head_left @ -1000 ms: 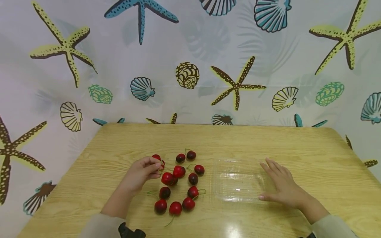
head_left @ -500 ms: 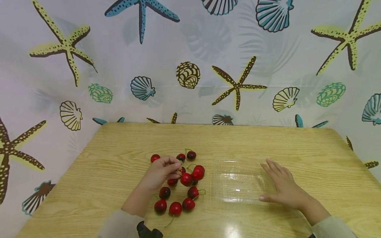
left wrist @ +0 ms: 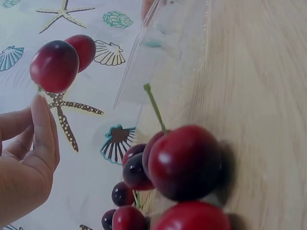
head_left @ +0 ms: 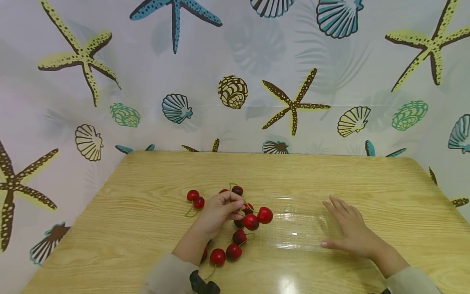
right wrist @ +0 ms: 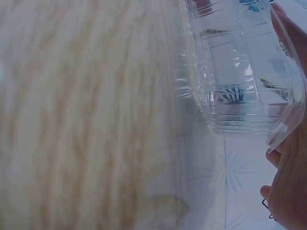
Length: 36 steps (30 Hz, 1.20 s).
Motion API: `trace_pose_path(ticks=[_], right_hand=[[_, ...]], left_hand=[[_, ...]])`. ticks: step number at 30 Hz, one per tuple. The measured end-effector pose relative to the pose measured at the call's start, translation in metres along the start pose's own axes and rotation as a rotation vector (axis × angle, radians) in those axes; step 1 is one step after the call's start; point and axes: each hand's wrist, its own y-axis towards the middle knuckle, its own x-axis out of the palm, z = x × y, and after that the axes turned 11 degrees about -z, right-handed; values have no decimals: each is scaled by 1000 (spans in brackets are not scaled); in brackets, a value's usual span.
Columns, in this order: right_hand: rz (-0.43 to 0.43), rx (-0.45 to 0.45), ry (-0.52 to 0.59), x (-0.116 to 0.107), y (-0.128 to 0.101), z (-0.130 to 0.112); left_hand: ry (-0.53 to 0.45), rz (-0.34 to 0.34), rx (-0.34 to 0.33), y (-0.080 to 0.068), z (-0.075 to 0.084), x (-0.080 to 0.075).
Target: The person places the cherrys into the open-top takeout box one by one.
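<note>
One wooden table (head_left: 147, 228) fills the lower half of the head view, and behind it hangs a white curtain (head_left: 235, 61) printed with starfish and seashells.

Two hands are in view. The left hand (head_left: 220, 210), near the lower centre of the frame, pinches the stems of two red cherries (head_left: 258, 218), which hang in the air just left of the clear plastic container (head_left: 293, 222). The right hand (head_left: 349, 228) lies with straight fingers against the right edge of that single container.

About eight more cherries show on the table: two at the upper left of the group (head_left: 196, 199), the others partly hidden under and below the left hand (head_left: 229, 250).

Compared with half a second ago, the left hand and its pair of cherries have moved to the right, closer to the container; the right hand has stayed in place.
</note>
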Motion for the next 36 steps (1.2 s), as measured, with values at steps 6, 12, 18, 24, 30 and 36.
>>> trace_pose_path(ticks=[6,12,18,24,30,36], right_hand=[[6,5,2,1,-1,1],[11,10,-4,2,-2,2],[17,14,-14,1,-3,3],[18,9,-22,0,-2,3],[16,14,-14,-1,-1,2],[10,21,-11,0,0,2]], left_hand=[[13,-25,-1,8,-4,12],[-10,-31,-12,14,-4,25],[-35,-33,-10,22,-6,38],[-33,-42,-32,33,-14,49],[-13,-39,-59,41,-19,58],[-15,-49,-69,48,-19,69]])
